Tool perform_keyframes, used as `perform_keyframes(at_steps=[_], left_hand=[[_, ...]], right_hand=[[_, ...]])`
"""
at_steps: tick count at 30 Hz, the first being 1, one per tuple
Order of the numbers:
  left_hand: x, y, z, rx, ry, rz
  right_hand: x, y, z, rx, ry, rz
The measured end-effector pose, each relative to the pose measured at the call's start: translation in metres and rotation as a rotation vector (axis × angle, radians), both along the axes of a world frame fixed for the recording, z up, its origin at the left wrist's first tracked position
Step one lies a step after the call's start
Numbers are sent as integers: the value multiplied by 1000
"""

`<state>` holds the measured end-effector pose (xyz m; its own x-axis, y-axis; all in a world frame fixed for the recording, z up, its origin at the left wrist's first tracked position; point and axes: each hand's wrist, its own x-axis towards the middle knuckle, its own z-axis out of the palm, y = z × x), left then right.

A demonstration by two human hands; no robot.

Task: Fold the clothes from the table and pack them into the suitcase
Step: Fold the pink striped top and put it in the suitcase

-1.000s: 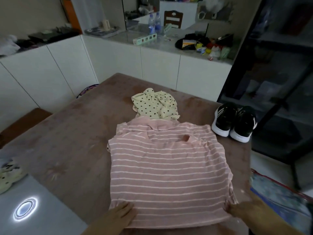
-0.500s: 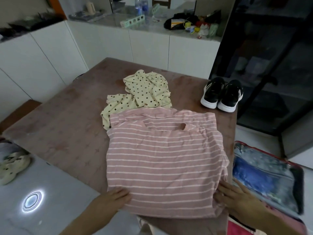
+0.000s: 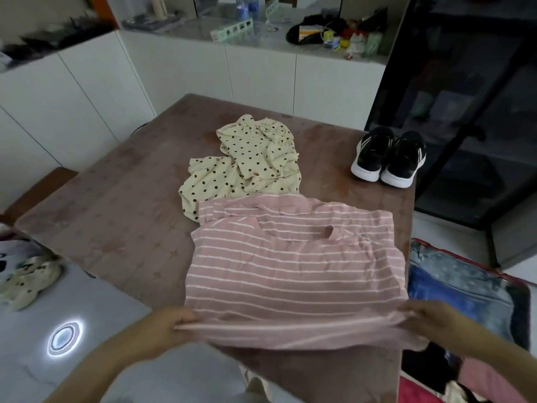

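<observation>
A pink shirt with white stripes (image 3: pixel 293 269) lies on the brown table (image 3: pixel 122 205), its near hem lifted off the surface. My left hand (image 3: pixel 165 327) grips the hem's left corner and my right hand (image 3: pixel 430 318) grips its right corner. Behind it a cream garment with dark dots (image 3: pixel 247 164) lies crumpled, partly under the striped shirt's collar end. The open suitcase (image 3: pixel 520 289) sits on the floor to the right, with blue clothes (image 3: pixel 453 280) folded inside.
A pair of black sneakers (image 3: pixel 389 158) stands at the table's far right corner. White cabinets line the back wall, and a dark glass cabinet (image 3: pixel 465 97) stands to the right. A spotted cream cloth (image 3: pixel 26 280) lies on the floor at left.
Both hands went from resting on the shirt's near corners to gripping and lifting the hem. The shirt came toward the near edge, uncovering more of the dotted garment. The suitcase came into view.
</observation>
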<state>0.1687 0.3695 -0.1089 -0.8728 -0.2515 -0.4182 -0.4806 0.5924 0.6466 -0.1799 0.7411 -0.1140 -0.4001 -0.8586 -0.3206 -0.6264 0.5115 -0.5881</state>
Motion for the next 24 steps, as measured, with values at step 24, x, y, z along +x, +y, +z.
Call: perform_keyframes(at_steps=[24], left_hand=[[-236,-144,-16,-196,268,621]], right_hand=[[-147,-175,-16,116,361,-671]])
